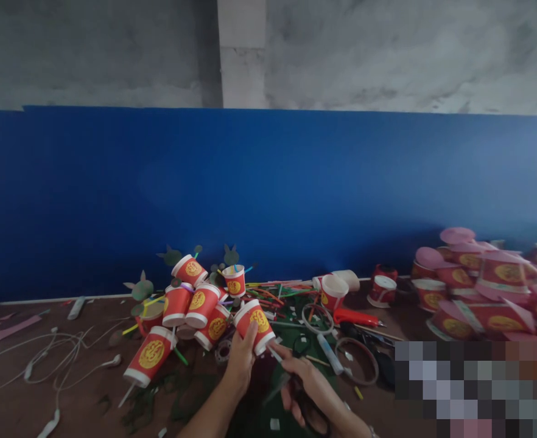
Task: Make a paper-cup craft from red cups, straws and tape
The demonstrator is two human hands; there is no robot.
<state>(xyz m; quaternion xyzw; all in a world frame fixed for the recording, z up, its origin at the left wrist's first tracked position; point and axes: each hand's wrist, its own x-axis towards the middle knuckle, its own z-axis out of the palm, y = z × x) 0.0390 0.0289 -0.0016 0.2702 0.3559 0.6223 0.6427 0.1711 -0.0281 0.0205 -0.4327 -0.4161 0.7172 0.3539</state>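
Observation:
My left hand (242, 356) is closed around a red paper cup (254, 325) with a yellow emblem and white rims, tilted over the table. At the cup's lower right rim, the thumb and forefinger of my right hand (305, 380) pinch a thin white piece (275, 353), whose kind I cannot make out. That same hand also holds dark-handled scissors (312, 413), their blurred blades pointing left below the cup. Left of my hands lies a heap of similar red cups (202, 304), some with coloured pipe cleaners and grey-green rabbit-shaped cutouts (141, 287).
White earphones (56, 359) trail across the left. Behind my hands lie pipe cleaners (273, 293). To the right are tape rings (356, 360), a glue tube (330, 353), a red tool (357, 317) and a cup pile with pink paper (478, 283). A blue panel (268, 194) stands behind.

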